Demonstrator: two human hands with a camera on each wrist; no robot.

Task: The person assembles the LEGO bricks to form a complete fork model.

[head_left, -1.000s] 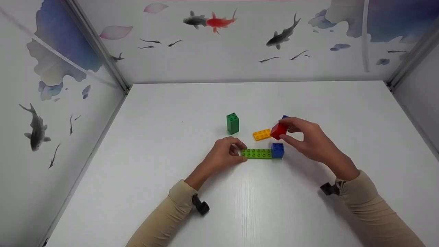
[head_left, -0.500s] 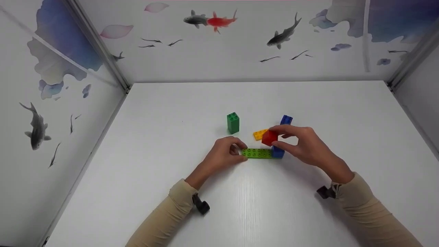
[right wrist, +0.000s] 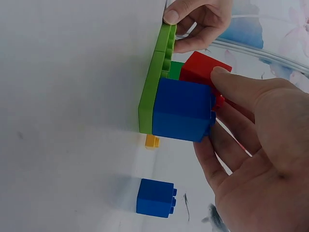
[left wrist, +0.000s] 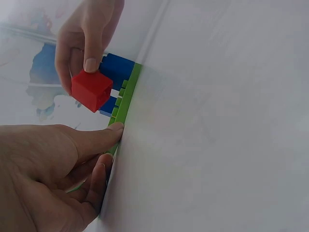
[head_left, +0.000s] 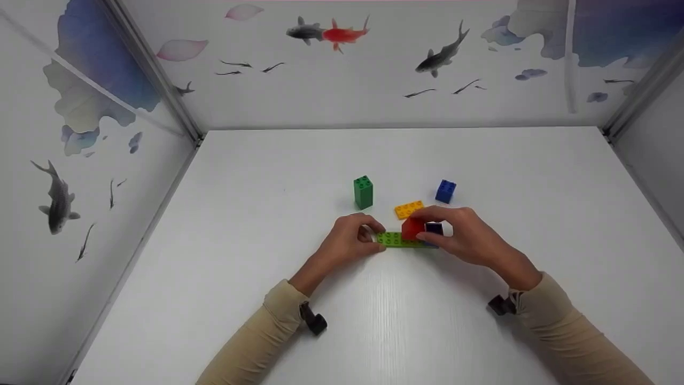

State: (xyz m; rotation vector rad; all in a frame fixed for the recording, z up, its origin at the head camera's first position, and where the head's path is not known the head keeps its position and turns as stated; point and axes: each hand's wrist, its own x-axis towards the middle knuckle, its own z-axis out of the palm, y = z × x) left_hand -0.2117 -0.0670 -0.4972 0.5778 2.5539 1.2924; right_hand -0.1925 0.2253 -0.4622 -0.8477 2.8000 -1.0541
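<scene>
My left hand pinches the left end of a long light-green studded building plate lying on the table. A blue brick sits on the plate's right end. Just left of that brick, my right hand pinches a red brick between thumb and fingers. In the left wrist view the red brick hangs tilted above the plate's studs, with a gap under it. The right hand's fingers partly cover the blue brick in the head view.
Behind the plate lies a flat yellow brick. A second blue brick stands farther back on the right, and a tall dark-green brick at the back left. White panels with painted fish border the white table.
The right hand has carried the red brick left and toward the person, from beside the yellow brick to over the plate. The second blue brick is uncovered. The left hand has stayed put.
</scene>
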